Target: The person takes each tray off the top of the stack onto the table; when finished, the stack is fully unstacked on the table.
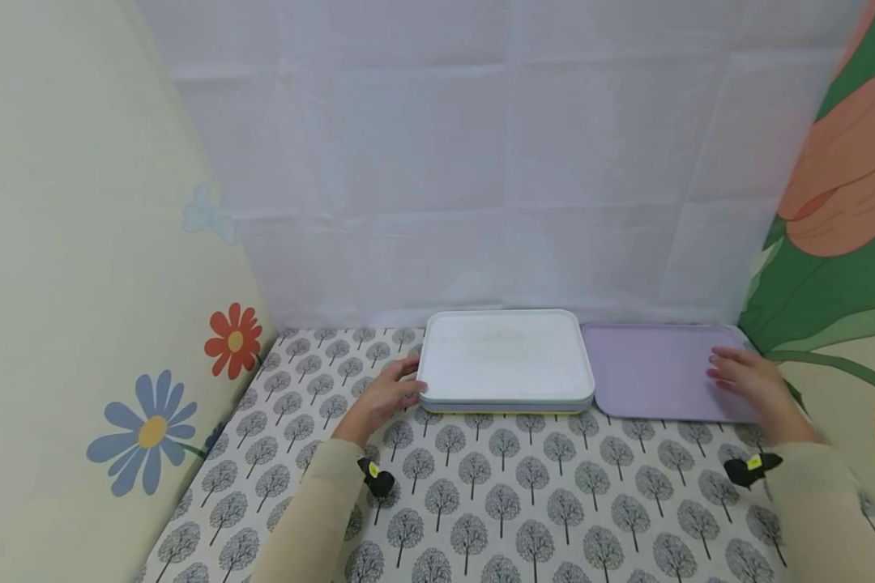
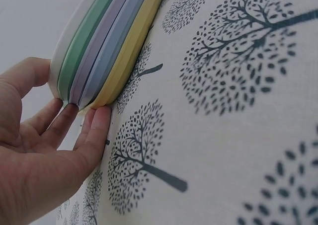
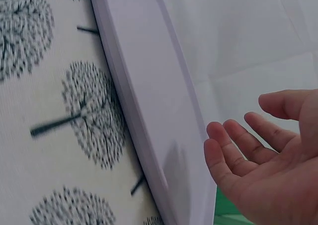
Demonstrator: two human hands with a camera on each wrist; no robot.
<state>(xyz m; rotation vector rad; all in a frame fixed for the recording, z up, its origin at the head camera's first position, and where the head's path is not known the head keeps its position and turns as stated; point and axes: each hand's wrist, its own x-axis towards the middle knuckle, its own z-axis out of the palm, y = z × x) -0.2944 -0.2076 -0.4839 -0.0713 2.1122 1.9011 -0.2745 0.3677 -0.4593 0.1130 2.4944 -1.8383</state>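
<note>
Because the tray stack [image 1: 506, 364] sits near the middle of the worktop's [image 1: 481, 518] far edge, just left of the purple tray [image 1: 656, 368] that lies towards the far right corner, any sideways nudge calls for restraint. The left grip [image 1: 388, 395] is loosely spread at the stack's left end, by its near corner: the thumb meets the rim of the white tray [image 1: 510, 348] on top, and the fingertips run down the rims to the yellow tray [image 2: 132, 43] at the bottom. That spread seems well suited to squaring the rims, since even pressure at every layer should keep one tray from sliding over another. The right grip [image 1: 754, 385] is wide and holds nothing; its fingers stand apart by the purple tray's right end, apparently not touching it. To steady that tray, best bring relaxed fingers to its outer rim and press gently; too hard a push could drive it into the stack. Whether the two touch, I cannot tell.
</note>
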